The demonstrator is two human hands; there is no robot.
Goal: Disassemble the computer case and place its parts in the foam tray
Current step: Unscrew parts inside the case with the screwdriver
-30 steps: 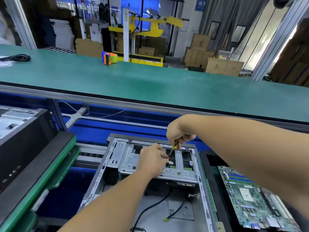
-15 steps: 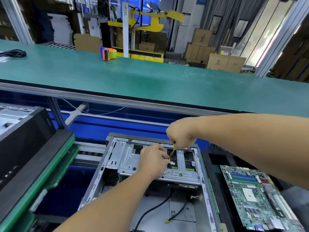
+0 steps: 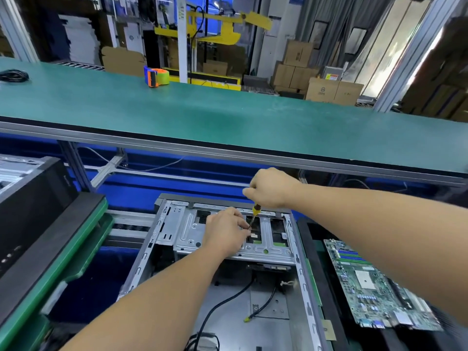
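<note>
Computer case (image 3: 228, 287), open below me: my right hand (image 3: 269, 188) is gripping the screwdriver (image 3: 255, 212), my left hand (image 3: 225, 233) is pinching at the drive cage (image 3: 187, 229); circuit board (image 3: 374, 282) already out, cage and cables remaining.

I see a long green bench (image 3: 228, 117) running across the view. On its far edge sits a tape dispenser (image 3: 155, 76), orange and blue with a green roll. A coil of black cable (image 3: 12, 76) lies at the bench's far left end. Behind the bench I make out a yellow machine (image 3: 215, 26) and stacked cardboard boxes (image 3: 298, 69) on the floor. Blue panels (image 3: 152, 188) show under the bench.
</note>
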